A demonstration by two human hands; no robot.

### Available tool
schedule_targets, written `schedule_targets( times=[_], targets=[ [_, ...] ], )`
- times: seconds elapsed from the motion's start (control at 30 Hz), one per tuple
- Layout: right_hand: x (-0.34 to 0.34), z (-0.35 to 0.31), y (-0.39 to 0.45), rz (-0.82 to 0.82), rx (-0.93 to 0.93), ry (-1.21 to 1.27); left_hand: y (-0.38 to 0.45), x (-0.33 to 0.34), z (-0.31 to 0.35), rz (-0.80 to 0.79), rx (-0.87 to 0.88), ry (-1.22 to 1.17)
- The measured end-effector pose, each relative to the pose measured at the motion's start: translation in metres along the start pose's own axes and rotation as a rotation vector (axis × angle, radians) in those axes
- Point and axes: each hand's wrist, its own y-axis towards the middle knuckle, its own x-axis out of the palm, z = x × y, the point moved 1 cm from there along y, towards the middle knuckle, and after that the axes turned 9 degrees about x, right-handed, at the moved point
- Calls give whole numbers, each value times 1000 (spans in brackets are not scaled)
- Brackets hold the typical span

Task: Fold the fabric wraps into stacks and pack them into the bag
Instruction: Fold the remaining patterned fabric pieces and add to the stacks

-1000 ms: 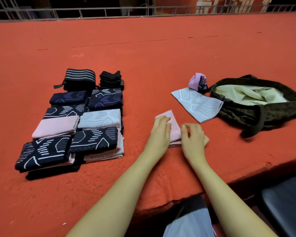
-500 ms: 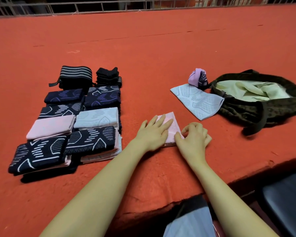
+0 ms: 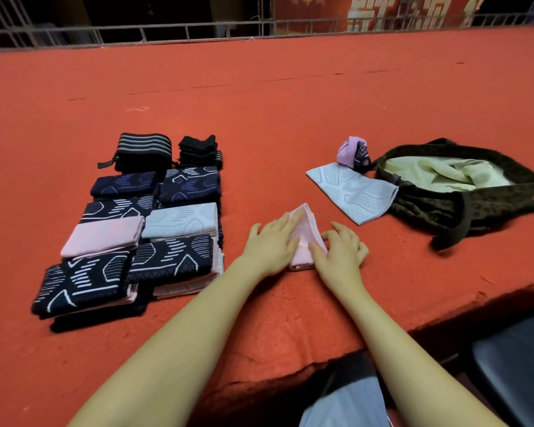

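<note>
Both hands, left (image 3: pixel 272 245) and right (image 3: pixel 341 257), flat on pink wrap (image 3: pixel 305 238), bag (image 3: pixel 463 208) nearby

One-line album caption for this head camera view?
Both hands press a pink wrap flat beside folded stacks.

Two hands (image 3: pixel 272 245) (image 3: pixel 341 257); one bag (image 3: pixel 463 204); two unfolded wraps (image 3: pixel 352 192) (image 3: pixel 353 152); one pink wrap (image 3: pixel 305 238).
</note>
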Motion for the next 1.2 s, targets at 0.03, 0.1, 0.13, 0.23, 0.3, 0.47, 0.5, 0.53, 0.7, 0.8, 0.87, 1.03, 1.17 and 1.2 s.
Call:
schedule_targets(
  times=[0.03,0.1,0.13,0.23,0.3,0.47,0.5,0.53,0.7,0.8,0.87,1.03,1.17,1.2],
  targets=[
    [-1,-3,-2,13,-4,61,-2,-4,-1,76,13,16],
    [-3,-14,-6,45,-40,197,-6,-15,-5,198,39,57],
    [-5,-22,-8,71,-91,242,-7,-23,-8,227,51,88],
    [-10,-47,-9,126,-249,311,-14,-48,-21,242,93,211],
    [-15,-62,-6,182,-326,328,-22,-65,-32,302,150,260],
    [-19,-97,0,266,-496,303,-43,-94,-64,466,284,297],
    [-17,-105,0,272,-521,297,-48,-97,-70,504,286,293],
    [-16,-113,1,278,-541,291,-52,-99,-75,544,284,289],
    [-2,-159,2,332,-672,252,-83,-110,-102,751,236,233],
    [11,-189,3,327,-727,280,-101,-119,-122,841,199,248],
    [24,-208,4,318,-735,273,-111,-124,-135,889,173,287],
    [51,-256,2,286,-789,213,-136,-131,-176,975,95,390],
    [82,-287,11,235,-825,165,-149,-128,-215,965,11,457],
    [92,-292,14,218,-838,147,-152,-127,-225,958,-3,472]
  ],
)
